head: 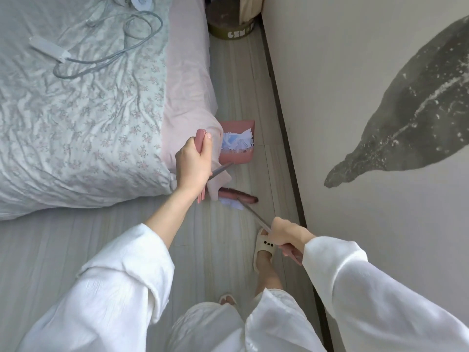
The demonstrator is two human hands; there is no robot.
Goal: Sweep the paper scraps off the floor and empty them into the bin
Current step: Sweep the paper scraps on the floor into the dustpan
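Observation:
A pink dustpan (250,128) stands on the pale wood floor beside the bed corner, and white and blue paper scraps (237,142) fill it. My left hand (194,165) grips the pink top of the dustpan's long handle. My right hand (288,236) grips the broom handle, whose metal shaft runs down to the pink broom head (241,195). The head lies on the floor nearer to me than the dustpan. A few scraps (232,204) sit right against the broom head. A round bin (229,22) stands far up the aisle by the wall.
The bed (83,110) with a floral grey cover and pink sheet takes up the left side; a power strip and cable (101,41) lie on it. A wall with a dark painted shape (418,102) closes the right. The floor aisle between them is narrow. My slippered foot (265,247) stands under the broom handle.

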